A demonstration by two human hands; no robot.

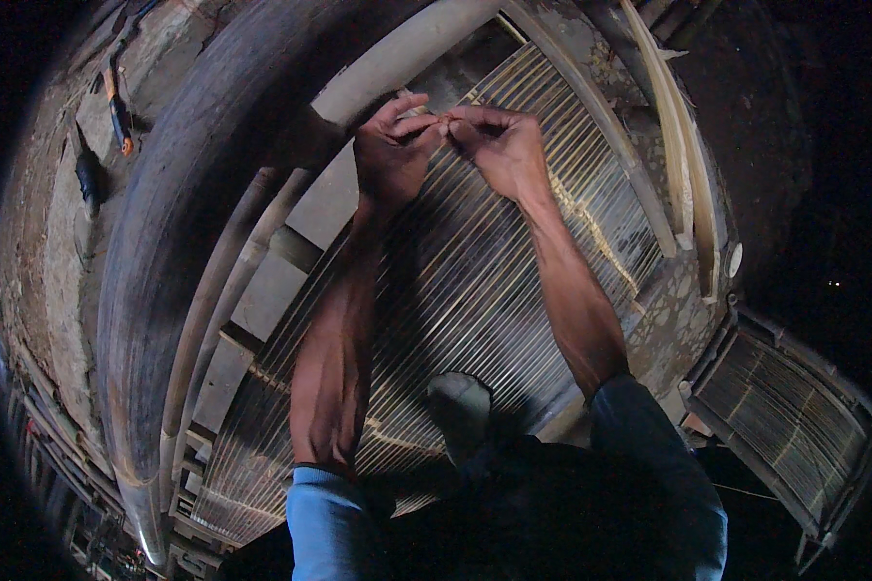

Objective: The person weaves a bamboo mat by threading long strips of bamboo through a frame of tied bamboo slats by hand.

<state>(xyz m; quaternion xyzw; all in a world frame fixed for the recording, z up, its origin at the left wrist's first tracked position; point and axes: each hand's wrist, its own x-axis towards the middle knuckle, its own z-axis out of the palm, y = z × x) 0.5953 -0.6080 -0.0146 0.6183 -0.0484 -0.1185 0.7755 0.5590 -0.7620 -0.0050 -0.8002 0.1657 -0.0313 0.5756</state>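
Note:
My left hand (pixel 393 150) and my right hand (pixel 504 147) meet over the far edge of a slatted panel (pixel 475 281). Both are closed in a pinch, thumbs against fingertips, almost touching each other. Between the fingertips shows a tiny reddish bit, too small to name. The panel is made of many thin, pale bamboo-like slats, side by side. Bands of pale binding (pixel 591 228) cross the slats right of my right forearm. A wooden side bar (pixel 606 126) runs along the panel's far right edge.
A thick dark pole (pixel 174 194) curves along the left, with a paler pole (pixel 407 63) beyond my hands. Split strips (pixel 683 145) lie at the far right. A framed slatted panel (pixel 785 416) stands lower right. A foot (pixel 460 402) shows near my body.

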